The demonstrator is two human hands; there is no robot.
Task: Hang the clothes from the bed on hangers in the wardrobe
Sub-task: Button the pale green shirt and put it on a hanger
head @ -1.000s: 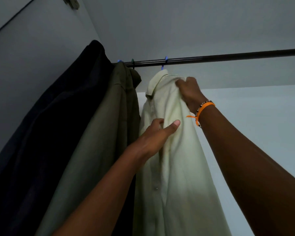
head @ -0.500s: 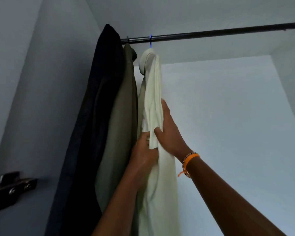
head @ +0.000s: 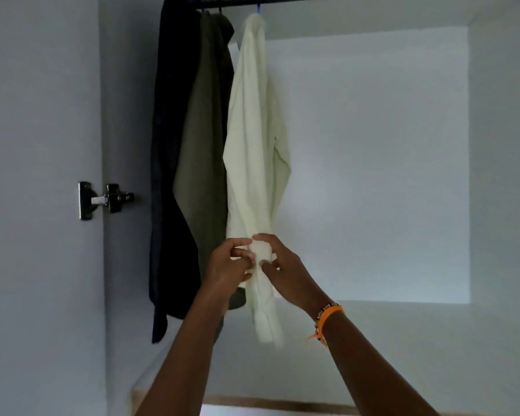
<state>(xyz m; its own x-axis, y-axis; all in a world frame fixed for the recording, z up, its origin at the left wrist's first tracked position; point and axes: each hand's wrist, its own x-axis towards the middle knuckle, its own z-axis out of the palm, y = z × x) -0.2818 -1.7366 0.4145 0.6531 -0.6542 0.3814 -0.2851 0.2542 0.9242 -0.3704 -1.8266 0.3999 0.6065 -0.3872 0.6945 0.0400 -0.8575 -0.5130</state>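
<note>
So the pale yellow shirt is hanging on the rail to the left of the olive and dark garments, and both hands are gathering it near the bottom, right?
Not quite. In the head view the pale yellow shirt hangs to the right of the olive garment and dark garment, not the left. The rest holds: the left hand and right hand both grip it low down.

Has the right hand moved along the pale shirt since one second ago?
Yes. The right hand was up by the collar under the rail; now it holds the pale shirt low down, far below the rail.
</note>
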